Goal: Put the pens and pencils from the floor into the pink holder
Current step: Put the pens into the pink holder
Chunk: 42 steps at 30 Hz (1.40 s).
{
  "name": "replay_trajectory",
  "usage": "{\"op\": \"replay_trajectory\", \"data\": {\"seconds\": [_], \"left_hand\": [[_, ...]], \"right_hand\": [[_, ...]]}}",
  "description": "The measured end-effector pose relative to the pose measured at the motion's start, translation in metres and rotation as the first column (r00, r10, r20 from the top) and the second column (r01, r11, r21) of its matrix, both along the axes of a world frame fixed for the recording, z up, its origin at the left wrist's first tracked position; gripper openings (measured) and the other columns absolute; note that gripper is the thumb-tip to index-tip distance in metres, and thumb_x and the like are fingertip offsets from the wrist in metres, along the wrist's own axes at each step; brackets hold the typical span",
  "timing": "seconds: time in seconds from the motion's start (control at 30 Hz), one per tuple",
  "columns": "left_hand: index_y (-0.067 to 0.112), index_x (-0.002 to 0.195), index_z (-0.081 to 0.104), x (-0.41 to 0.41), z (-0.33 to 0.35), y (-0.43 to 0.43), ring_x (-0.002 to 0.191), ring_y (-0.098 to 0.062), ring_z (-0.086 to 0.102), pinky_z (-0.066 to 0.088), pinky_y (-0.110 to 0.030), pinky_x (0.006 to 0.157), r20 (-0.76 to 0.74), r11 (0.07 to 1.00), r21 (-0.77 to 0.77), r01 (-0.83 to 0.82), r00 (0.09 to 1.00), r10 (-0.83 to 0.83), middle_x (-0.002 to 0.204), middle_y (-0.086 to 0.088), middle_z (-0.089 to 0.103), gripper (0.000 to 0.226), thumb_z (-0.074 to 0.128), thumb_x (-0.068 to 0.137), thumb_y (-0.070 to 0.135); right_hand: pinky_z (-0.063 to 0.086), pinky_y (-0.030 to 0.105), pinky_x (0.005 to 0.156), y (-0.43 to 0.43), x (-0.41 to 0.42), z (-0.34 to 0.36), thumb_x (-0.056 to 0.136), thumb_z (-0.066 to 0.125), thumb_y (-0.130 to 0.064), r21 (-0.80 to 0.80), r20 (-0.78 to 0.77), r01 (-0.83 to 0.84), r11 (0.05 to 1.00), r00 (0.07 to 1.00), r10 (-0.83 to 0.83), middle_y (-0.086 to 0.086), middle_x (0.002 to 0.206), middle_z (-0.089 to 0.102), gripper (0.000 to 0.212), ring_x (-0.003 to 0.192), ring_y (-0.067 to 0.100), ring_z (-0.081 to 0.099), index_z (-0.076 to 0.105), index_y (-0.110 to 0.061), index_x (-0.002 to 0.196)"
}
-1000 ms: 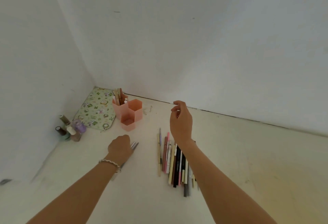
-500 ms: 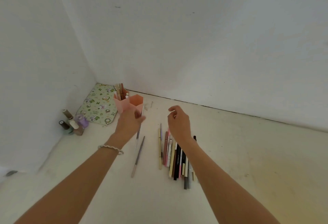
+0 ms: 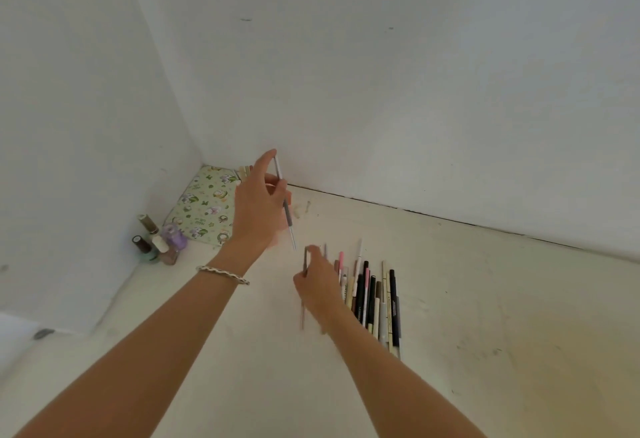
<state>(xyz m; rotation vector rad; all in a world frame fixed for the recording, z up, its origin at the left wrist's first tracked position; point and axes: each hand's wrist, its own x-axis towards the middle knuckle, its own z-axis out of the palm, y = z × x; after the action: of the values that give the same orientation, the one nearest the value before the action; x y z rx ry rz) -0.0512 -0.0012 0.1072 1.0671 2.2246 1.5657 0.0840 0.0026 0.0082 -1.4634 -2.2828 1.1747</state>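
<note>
Holding a grey pen (image 3: 286, 209) upright, the left hand (image 3: 258, 209) hovers over the mostly hidden pink holder (image 3: 290, 200); right hand (image 3: 320, 287) pinches another pencil (image 3: 305, 264) at five o'clock.

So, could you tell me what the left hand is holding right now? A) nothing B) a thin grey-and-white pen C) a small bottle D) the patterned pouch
B: the left hand is closed on a thin grey-and-white pen, raised near the corner where the pink holder is mostly hidden behind it.
</note>
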Motion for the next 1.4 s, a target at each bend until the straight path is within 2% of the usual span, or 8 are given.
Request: {"op": "replay_trajectory", "data": {"seconds": [0.17,0.4,0.57,0.63,0.9,1.07,1.27,1.4], "left_hand": [[0.027,0.134,0.047,-0.045,0.028,-0.004,0.079,-0.012,0.068,0.053,-0.011,0.064,-0.070,0.956,0.206,-0.207,0.972,0.225,0.103,0.000,0.061,0.041,0.055,0.097,0.010],[0.025,0.138,0.044,-0.070,0.020,0.000,0.090,-0.010,0.061,0.054,-0.021,0.080,-0.182,0.947,0.215,-0.238,0.943,0.279,0.112,-0.002,0.058,0.039,0.049,0.101,0.014],[0.013,0.120,0.061,-0.072,-0.019,0.004,0.098,-0.018,0.061,0.043,-0.010,0.082,-0.358,0.990,-0.051,-0.131,0.928,0.104,0.117,-0.008,0.057,0.022,0.050,0.101,0.016],[0.008,0.117,0.066,-0.074,-0.031,0.000,0.113,-0.025,0.055,0.041,-0.021,0.094,-0.383,0.980,-0.134,-0.148,0.920,0.087,0.120,-0.010,0.060,0.026,0.049,0.101,0.020],[0.012,0.121,0.061,-0.092,-0.029,-0.019,0.104,-0.022,0.061,0.050,-0.039,0.087,-0.259,0.967,0.021,-0.254,0.933,0.250,0.119,-0.006,0.060,0.027,0.041,0.102,0.016],[0.013,0.106,0.060,-0.084,-0.028,-0.023,0.093,-0.018,0.060,0.047,-0.030,0.081,-0.170,0.971,0.047,-0.236,0.956,0.241,0.102,0.003,0.062,0.023,0.042,0.095,0.004],[0.018,0.081,0.052,-0.032,-0.037,-0.021,0.059,-0.001,0.047,0.036,-0.010,0.054,-0.319,0.997,0.057,-0.052,0.945,0.067,0.072,0.013,0.052,0.015,0.045,0.087,0.007],[0.020,0.094,0.058,0.016,-0.073,-0.005,0.065,-0.002,0.053,0.042,-0.011,0.059,-0.229,0.921,-0.375,0.103,0.953,-0.199,0.081,0.012,0.059,0.006,0.055,0.090,0.017]], "right_hand": [[0.054,0.029,0.069,0.055,-0.008,0.063,0.089,0.054,-0.007,0.096,-0.510,0.315,0.944,0.830,-0.225,-0.002,0.086,0.054,0.070,0.071,0.015,0.057,0.026,-0.032,0.149],[0.049,0.013,0.066,0.078,-0.032,0.106,0.094,0.052,-0.004,0.169,-0.729,0.390,0.905,0.668,-0.152,-0.008,0.090,0.056,0.063,0.072,0.005,0.059,0.027,-0.033,0.145],[0.048,0.009,0.069,0.071,-0.049,0.102,0.096,0.052,-0.007,0.223,-0.739,0.358,0.907,0.669,-0.083,-0.004,0.094,0.060,0.056,0.079,0.007,0.063,0.029,-0.034,0.139],[0.049,0.010,0.071,0.070,-0.059,0.102,0.096,0.052,-0.007,0.220,-0.731,0.345,0.912,0.677,-0.080,-0.003,0.094,0.061,0.054,0.081,0.008,0.063,0.029,-0.034,0.138],[0.050,0.014,0.071,0.067,-0.117,0.092,0.099,0.048,-0.012,0.359,-0.567,0.141,0.923,0.818,0.096,-0.011,0.095,0.061,0.048,0.082,0.003,0.061,0.029,-0.037,0.135],[0.046,0.043,0.094,0.056,-0.127,0.065,0.092,0.052,-0.001,0.629,-0.235,-0.100,0.771,0.921,0.312,0.015,0.120,0.059,0.029,0.106,0.030,0.057,0.065,-0.005,0.117],[0.050,0.039,0.085,0.077,-0.096,0.067,0.080,0.042,0.007,0.466,-0.481,0.217,0.858,0.876,0.039,0.005,0.119,0.057,0.048,0.093,0.020,0.058,0.059,-0.010,0.122],[0.043,0.014,0.073,0.098,-0.058,0.066,0.090,0.042,0.004,0.408,-0.481,0.303,0.861,0.873,-0.079,-0.002,0.112,0.059,0.039,0.088,-0.002,0.056,0.058,-0.016,0.119]]}}
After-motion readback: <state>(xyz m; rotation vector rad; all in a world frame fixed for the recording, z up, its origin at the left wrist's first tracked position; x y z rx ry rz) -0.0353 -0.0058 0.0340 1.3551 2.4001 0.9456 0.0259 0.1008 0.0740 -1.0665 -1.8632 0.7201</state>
